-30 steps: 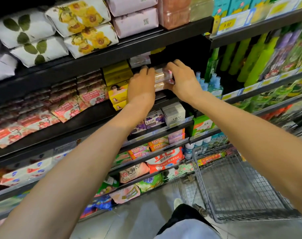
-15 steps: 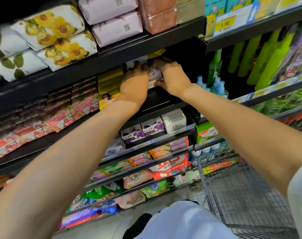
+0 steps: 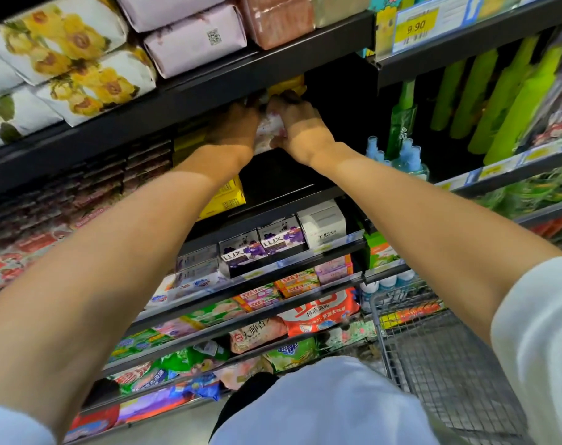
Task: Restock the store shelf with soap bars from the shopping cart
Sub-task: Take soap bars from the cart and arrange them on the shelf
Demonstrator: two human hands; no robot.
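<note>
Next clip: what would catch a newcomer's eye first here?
Two bare arms reach up the middle, the left hand and right hand holding pale pink soap bars between them in a dark shelf bay. The wire shopping cart stands lower right.

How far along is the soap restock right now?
Done: the visible part of the shopping cart shows bare wire. In hand: left hand and right hand grip pink-wrapped soap bars between them, deep in the dark shelf bay. Left: set them down and let go.
</note>
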